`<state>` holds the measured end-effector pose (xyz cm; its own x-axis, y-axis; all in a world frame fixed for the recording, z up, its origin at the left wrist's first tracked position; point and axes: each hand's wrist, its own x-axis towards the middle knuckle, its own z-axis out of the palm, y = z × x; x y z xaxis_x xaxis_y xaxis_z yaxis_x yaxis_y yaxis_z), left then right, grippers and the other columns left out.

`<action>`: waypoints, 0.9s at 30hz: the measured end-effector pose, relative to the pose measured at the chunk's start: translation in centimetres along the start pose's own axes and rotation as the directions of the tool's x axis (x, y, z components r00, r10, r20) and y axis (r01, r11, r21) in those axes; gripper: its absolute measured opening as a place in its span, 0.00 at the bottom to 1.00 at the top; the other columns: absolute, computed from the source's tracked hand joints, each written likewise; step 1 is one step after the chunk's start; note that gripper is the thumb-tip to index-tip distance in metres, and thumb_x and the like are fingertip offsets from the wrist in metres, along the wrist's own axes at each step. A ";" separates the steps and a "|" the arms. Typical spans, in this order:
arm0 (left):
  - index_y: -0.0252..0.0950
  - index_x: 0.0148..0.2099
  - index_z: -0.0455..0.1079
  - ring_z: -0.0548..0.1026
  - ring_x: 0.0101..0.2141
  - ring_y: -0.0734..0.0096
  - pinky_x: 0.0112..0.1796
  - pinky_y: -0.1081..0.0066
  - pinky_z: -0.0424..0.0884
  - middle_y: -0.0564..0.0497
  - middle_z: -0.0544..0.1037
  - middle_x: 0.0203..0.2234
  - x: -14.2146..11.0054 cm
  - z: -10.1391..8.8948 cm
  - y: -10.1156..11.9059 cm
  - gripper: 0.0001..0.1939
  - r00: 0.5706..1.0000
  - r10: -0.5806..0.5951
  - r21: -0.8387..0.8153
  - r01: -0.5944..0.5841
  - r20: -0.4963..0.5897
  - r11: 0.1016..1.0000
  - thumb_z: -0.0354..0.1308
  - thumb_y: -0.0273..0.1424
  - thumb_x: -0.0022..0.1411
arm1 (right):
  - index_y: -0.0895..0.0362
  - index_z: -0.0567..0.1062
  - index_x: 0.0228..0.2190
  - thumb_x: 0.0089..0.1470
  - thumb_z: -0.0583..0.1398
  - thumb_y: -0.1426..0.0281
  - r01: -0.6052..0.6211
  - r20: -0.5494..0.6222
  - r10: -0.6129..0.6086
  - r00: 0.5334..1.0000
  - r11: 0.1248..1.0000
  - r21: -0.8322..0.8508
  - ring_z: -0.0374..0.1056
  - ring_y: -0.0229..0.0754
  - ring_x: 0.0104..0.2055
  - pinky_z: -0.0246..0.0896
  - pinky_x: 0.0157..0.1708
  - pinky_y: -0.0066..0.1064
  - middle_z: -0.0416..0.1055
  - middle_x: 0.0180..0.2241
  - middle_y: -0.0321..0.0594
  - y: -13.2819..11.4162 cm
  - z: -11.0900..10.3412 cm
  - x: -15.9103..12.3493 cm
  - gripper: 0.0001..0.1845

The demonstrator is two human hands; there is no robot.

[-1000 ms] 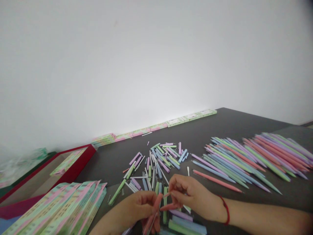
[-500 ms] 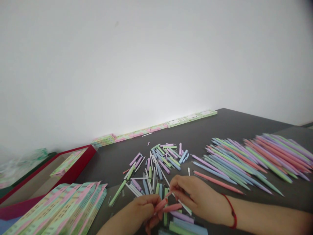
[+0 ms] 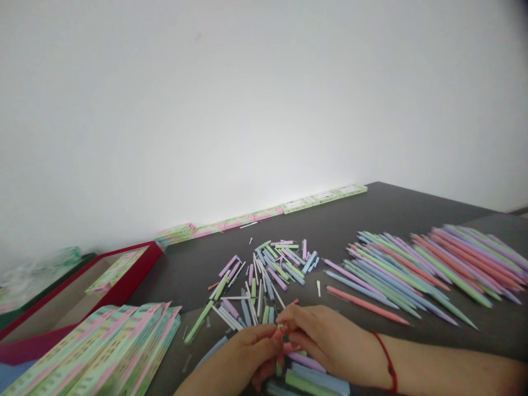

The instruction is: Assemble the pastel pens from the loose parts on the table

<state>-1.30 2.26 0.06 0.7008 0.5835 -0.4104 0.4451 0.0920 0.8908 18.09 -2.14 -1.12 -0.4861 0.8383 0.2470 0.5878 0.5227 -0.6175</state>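
At the bottom middle, my left hand (image 3: pixel 251 352) and my right hand (image 3: pixel 330 338) meet fingertip to fingertip. Both are closed on a coral-pink pen part (image 3: pixel 281 331), mostly covered by the fingers. A small pink tip (image 3: pixel 294 302) shows above my right hand's fingers. Under and beside the hands lie purple (image 3: pixel 306 362), blue and green pen barrels. Just beyond them spreads a loose pile of short pastel pen pieces (image 3: pixel 277 276) and thin white refills (image 3: pixel 259 300). My right wrist wears a red cord.
Long pointed pastel pens (image 3: pixel 383 269) lie in rows at the right, with one coral pen (image 3: pixel 367 305) nearest my right hand. Printed cartons (image 3: pixel 103 346) fan out at lower left, before an open red box (image 3: pixel 136 275). Flat packs (image 3: pixel 297 204) line the wall edge of the dark table (image 3: pixel 404 212).
My hands have come together, closing the gap between the pink parts they hold. My left hand has shifted right, uncovering a blue barrel behind its wrist.
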 end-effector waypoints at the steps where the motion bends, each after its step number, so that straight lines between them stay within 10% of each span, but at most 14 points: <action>1: 0.36 0.29 0.64 0.55 0.18 0.77 0.20 0.76 0.52 0.59 0.60 0.16 0.1 0.1 0.0 0.17 1.000 0.005 -0.009 -0.005 0.003 1.000 0.45 0.42 0.62 | 0.58 0.65 0.48 0.61 0.48 0.73 0.007 -0.005 -0.007 1.000 1.000 -0.002 0.69 0.42 0.41 0.61 0.42 0.30 0.73 0.40 0.44 0.0 0.1 -0.1 0.15; 7: 0.35 0.29 0.64 0.57 0.18 0.78 0.21 0.76 0.54 0.59 0.61 0.16 0.2 0.5 0.2 0.14 1.000 0.009 -0.096 -0.008 0.011 0.995 0.49 0.39 0.60 | 0.61 0.55 0.58 0.55 0.50 0.78 0.074 0.056 -0.069 0.996 0.993 -0.092 0.68 0.44 0.42 0.61 0.45 0.34 0.72 0.41 0.47 0.7 0.5 -0.2 0.28; 12: 0.38 0.22 0.60 0.55 0.18 0.76 0.23 0.73 0.57 0.59 0.59 0.14 0.4 0.0 0.2 0.15 0.985 0.138 -0.351 -0.167 -0.109 0.921 0.47 0.38 0.58 | 0.57 0.69 0.46 0.58 0.49 0.75 -0.015 -0.078 0.006 0.997 0.994 -0.111 0.68 0.41 0.39 0.61 0.39 0.30 0.72 0.36 0.42 1.6 0.0 0.3 0.16; 17: 0.39 0.17 0.54 0.49 0.15 0.78 0.19 0.73 0.53 0.61 0.52 0.11 1.1 -1.0 -0.3 0.24 0.966 0.125 -0.568 -0.236 -0.227 0.789 0.43 0.43 0.62 | 0.57 0.73 0.32 0.57 0.56 0.66 0.016 0.085 0.008 0.996 0.959 -0.281 0.67 0.40 0.35 0.58 0.33 0.28 0.70 0.33 0.39 2.2 0.0 0.3 0.08; 27: 0.38 0.17 0.55 0.47 0.14 0.78 0.19 0.74 0.49 0.60 0.52 0.11 1.8 -0.2 -0.7 0.22 0.954 0.126 -0.631 -0.276 -0.273 0.725 0.40 0.35 0.64 | 0.60 0.72 0.34 0.50 0.59 0.70 -0.234 0.015 0.278 0.961 0.836 -0.496 0.70 0.48 0.36 0.62 0.33 0.33 0.72 0.34 0.46 1.9 0.8 1.7 0.07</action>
<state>-0.45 3.41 -1.29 0.5727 0.7881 -0.2256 -0.2224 0.4143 0.8826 17.86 0.20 -2.50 -0.3135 0.9480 0.0546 0.9259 0.3180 -0.2038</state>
